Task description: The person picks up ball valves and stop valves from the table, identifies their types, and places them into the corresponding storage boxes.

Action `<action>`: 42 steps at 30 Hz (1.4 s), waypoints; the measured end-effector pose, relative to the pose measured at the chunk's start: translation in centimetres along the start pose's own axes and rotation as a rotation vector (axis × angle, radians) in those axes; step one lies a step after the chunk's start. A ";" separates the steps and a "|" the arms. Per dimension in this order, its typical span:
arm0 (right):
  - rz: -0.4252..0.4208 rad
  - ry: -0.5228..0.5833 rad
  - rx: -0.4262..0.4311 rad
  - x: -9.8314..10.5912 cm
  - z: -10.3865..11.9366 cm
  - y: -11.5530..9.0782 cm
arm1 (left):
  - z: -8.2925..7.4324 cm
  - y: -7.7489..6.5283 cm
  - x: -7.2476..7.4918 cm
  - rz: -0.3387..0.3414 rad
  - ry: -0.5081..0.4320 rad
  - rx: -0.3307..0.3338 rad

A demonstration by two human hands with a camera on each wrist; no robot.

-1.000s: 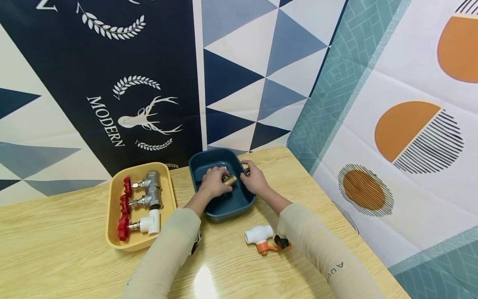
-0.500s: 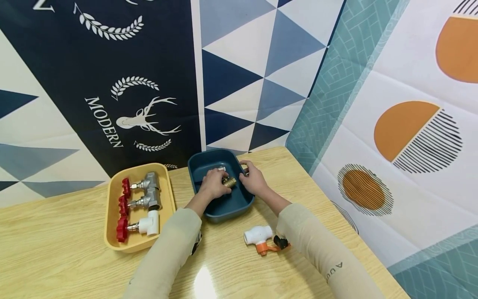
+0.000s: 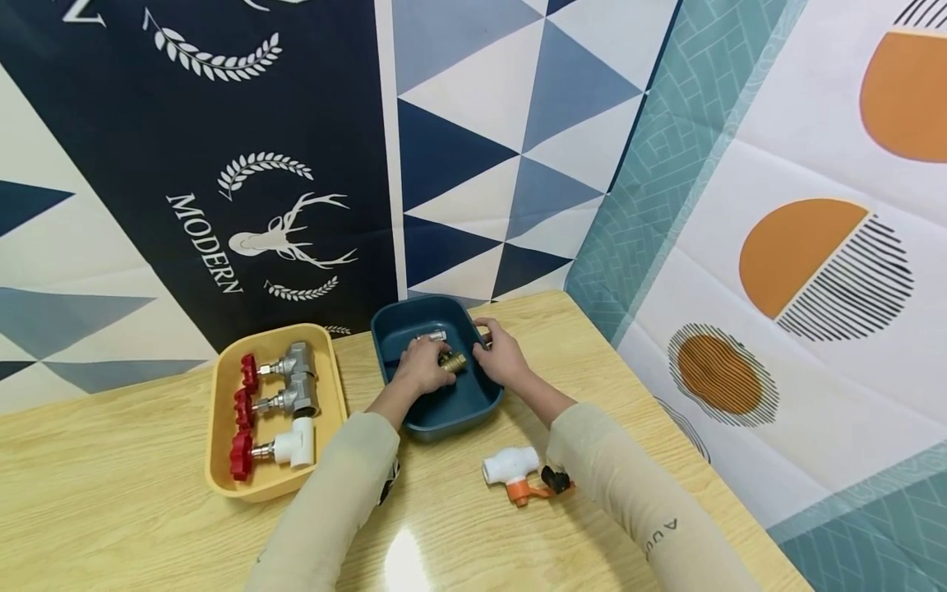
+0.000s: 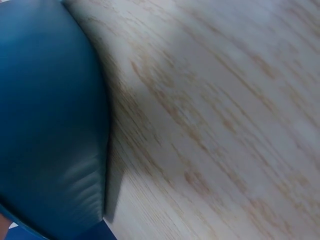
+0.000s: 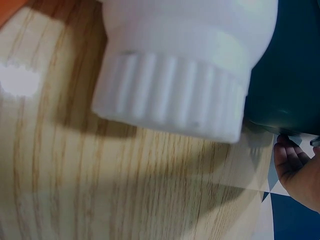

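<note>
My left hand (image 3: 424, 366) reaches down into a dark blue plastic bin (image 3: 460, 411) and grips a brass valve fitting (image 3: 453, 362), whose ribbed end shows beside the thumb. Just beyond the fingers lies a small silvery piece (image 3: 438, 335), partly covered. My right hand (image 3: 503, 353) holds the bin's right rim, its thumb on the inner side and fingers outside. In the right wrist view the same hand (image 5: 300, 175) is at the bin's underside edge. The left wrist view shows mostly the bin's outer wall (image 4: 55, 125).
A white ball valve (image 3: 510, 465) with an orange handle lies on the wooden table (image 3: 444, 534), close to the right forearm. To the left, a yellow bin (image 3: 212, 444) holds three valves with red handwheels. A patterned wall stands right behind the bins.
Very little differs. My left hand has shifted slightly, and more of the silvery piece behind it shows. My right hand stays on the rim.
</note>
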State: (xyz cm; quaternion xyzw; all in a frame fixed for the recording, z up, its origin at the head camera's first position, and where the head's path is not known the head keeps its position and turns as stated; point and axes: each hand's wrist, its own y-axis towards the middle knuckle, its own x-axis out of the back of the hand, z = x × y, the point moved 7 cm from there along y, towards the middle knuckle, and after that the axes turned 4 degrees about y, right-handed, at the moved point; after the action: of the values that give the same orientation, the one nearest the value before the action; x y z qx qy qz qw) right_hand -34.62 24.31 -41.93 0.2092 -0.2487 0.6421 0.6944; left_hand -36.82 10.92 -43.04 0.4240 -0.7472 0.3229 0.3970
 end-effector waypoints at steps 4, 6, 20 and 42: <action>-0.002 -0.005 0.001 0.0 0.0 0.0 | 0.0 0.1 0.0 0.011 0.007 0.000; -0.003 -0.007 -0.001 0.0 0.0 0.0 | 0.0 0.1 -0.1 0.015 0.009 0.002; -0.005 0.000 0.008 0.1 0.4 0.0 | 0.0 0.0 0.3 0.020 -0.015 -0.027; -0.009 -0.016 0.016 0.0 0.0 0.1 | -2.2 -3.0 2.1 -0.023 -0.151 -0.132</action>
State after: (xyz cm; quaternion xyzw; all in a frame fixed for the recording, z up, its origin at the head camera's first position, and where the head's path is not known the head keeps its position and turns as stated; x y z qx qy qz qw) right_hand -34.74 24.33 -41.93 0.2212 -0.2480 0.6391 0.6936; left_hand -34.10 10.64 -39.67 0.4288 -0.7898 0.2353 0.3702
